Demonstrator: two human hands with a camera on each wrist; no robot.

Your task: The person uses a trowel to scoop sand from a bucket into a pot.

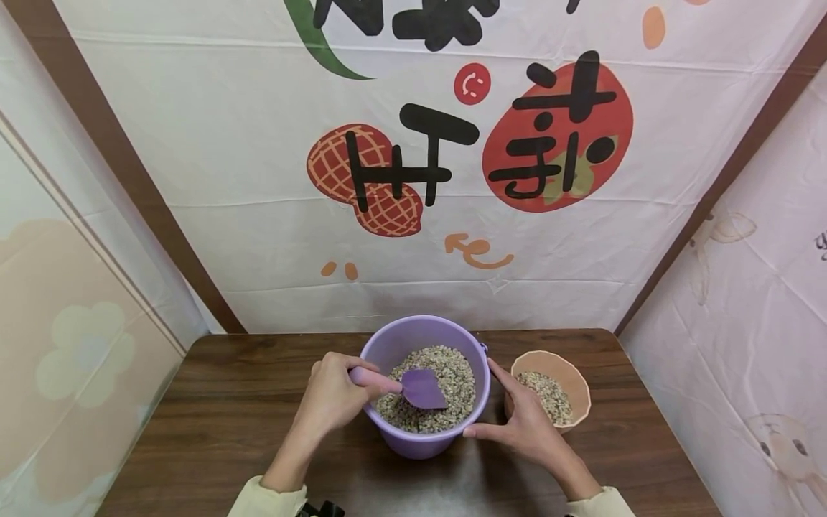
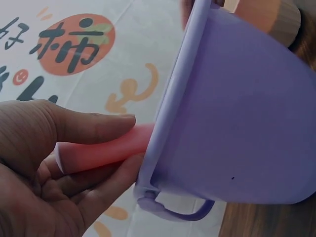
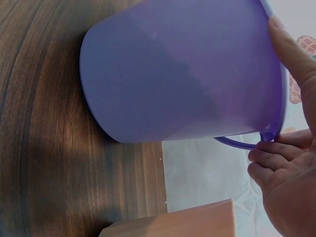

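Observation:
A purple bucket stands upright on the table, partly filled with small grey-beige pebbly grains. My left hand pinches the pink handle of a small shovel between thumb and fingers. Its purple blade lies over the grains inside the bucket. In the left wrist view the handle crosses the rim and the blade is hidden behind the bucket wall. My right hand holds the bucket's right side, thumb on the rim and fingers by the handle joint.
A peach faceted bowl with similar grains stands just right of my right hand. The brown wooden table meets a printed cloth wall behind the bucket. Cloth panels flank both sides.

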